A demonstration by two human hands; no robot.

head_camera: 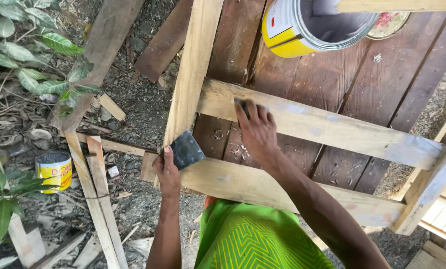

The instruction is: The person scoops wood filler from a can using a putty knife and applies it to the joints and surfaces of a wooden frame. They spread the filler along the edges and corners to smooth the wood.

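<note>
Worktop (327, 84): dark brown planks, wood shavings (233, 149) scattered near centre, open yellow paint can (302, 25) far. Ground (143, 114): gravel; small yellow tin (53, 170) left, loose timber offcuts (95, 199).

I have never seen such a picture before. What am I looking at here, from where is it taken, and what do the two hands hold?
There is one picture, from a camera worn on a person's head, looking down at their own bare hands. The left hand holds a dark flat blade, like a putty scraper. The right hand presses a small dark tool against a pale wooden rail of a frame. Behind stands a large open yellow can on dark planks. A small yellow can sits on the gravel at left, near green leaves.
</note>
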